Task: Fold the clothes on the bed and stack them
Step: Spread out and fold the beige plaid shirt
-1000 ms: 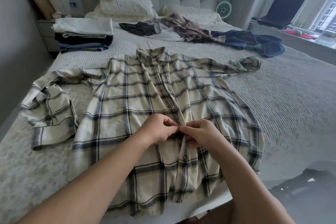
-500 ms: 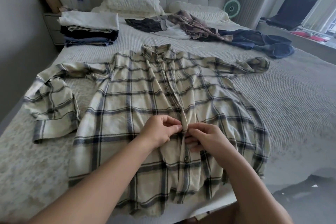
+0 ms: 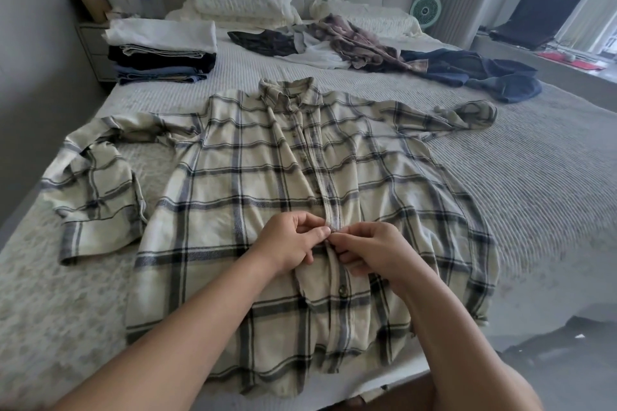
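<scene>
plaid shirt [image 3: 283,197] flat on bed [image 3: 534,183]: left hand [image 3: 290,243] and right hand [image 3: 370,250] pinch its button strip, fingers curled tight; a slipped button would likely leave the front gaping.

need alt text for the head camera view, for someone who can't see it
Two bare hands, left hand and right hand, pinch the button placket of a cream plaid shirt spread flat on a bed. Behind it sit a stack of folded clothes at left and a heap of unfolded clothes at right.
</scene>
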